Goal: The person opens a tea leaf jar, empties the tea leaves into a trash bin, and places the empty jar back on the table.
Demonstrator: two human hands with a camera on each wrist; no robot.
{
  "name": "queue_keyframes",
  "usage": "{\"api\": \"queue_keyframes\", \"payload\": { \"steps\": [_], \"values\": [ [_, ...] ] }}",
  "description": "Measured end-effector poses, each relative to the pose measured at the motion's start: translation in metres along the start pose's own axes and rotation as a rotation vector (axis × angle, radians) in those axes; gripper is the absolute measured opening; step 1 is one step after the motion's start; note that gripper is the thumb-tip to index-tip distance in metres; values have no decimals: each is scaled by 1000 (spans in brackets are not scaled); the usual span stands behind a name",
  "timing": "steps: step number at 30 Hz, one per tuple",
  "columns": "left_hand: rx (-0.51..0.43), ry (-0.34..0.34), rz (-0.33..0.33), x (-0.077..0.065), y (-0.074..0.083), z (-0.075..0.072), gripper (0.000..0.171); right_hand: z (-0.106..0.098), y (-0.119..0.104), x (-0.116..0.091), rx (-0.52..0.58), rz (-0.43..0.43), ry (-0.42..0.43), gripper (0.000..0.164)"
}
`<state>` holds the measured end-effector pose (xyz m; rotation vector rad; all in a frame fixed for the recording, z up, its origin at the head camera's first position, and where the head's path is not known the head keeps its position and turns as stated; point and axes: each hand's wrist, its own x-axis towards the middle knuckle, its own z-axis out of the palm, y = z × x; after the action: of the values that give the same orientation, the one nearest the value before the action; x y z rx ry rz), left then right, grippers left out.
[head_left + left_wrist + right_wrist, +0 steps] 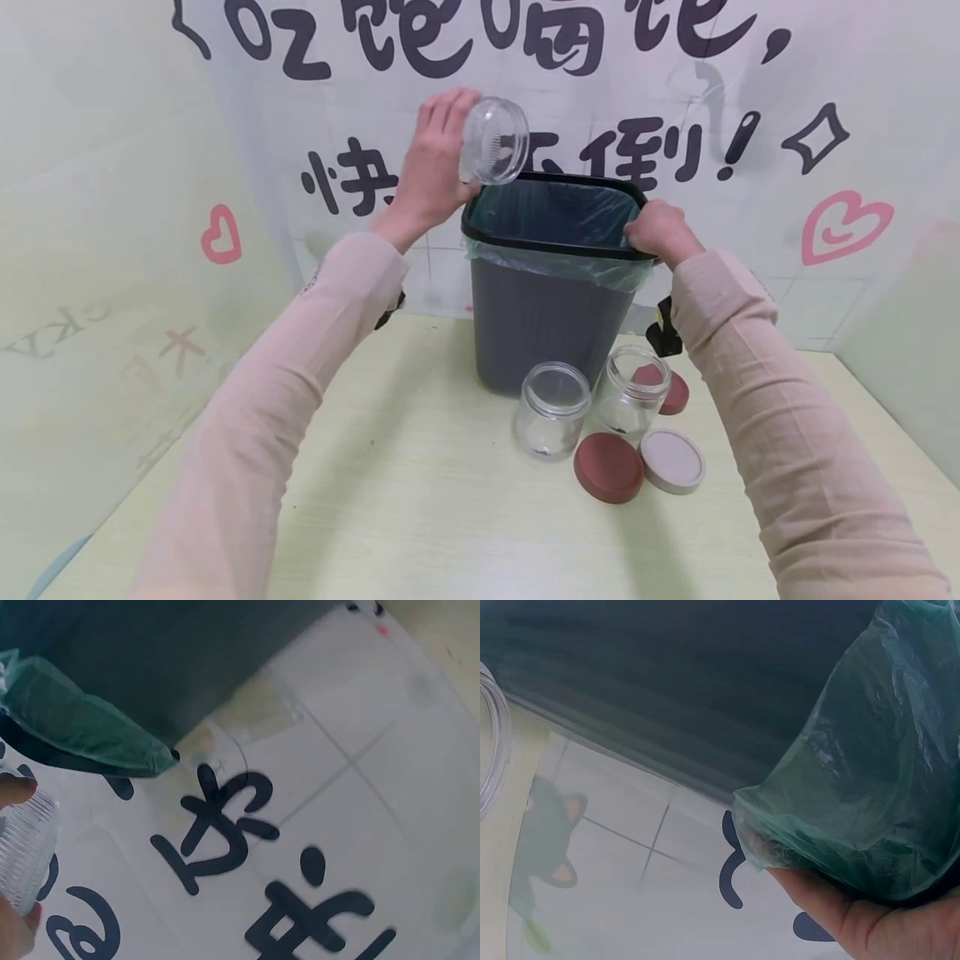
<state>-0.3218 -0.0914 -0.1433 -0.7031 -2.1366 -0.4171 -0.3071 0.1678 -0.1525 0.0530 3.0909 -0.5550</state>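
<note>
In the head view my left hand [435,162] holds a clear jar [495,142], tipped on its side, above the back left rim of a dark grey trash bin [547,325]. Ridged clear plastic of the jar [28,844] shows between thumb and fingers in the left wrist view. A green bag liner [558,265] hangs folded over the bin's black rim. My right hand [663,229] grips that rim at the right side; its thumb tip lies under the liner [885,765] in the right wrist view. The bin's bottom is hidden from sight.
Two clear jars without lids, a left one [553,417] and a right one [630,396], stand before the bin. Near them lie a red lid [609,468], a white lid [672,461] and another red lid [675,393]. A printed wall sheet [450,283] rises behind the table.
</note>
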Motion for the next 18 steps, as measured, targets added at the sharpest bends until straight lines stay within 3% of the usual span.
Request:
{"api": "queue_keyframes", "payload": {
  "steps": [8, 14, 18],
  "values": [
    [-302, 84, -443, -11, 2, -4, 83, 2, 4, -2, 90, 0, 47, 26],
    [-409, 92, -754, -25, -2, -13, 89, 4, 6, -2, 133, 9, 77, 25],
    [-460, 79, -885, -41, -8, -19, 93, 5, 6, -2, 135, 13, 109, 26]
  ]
}}
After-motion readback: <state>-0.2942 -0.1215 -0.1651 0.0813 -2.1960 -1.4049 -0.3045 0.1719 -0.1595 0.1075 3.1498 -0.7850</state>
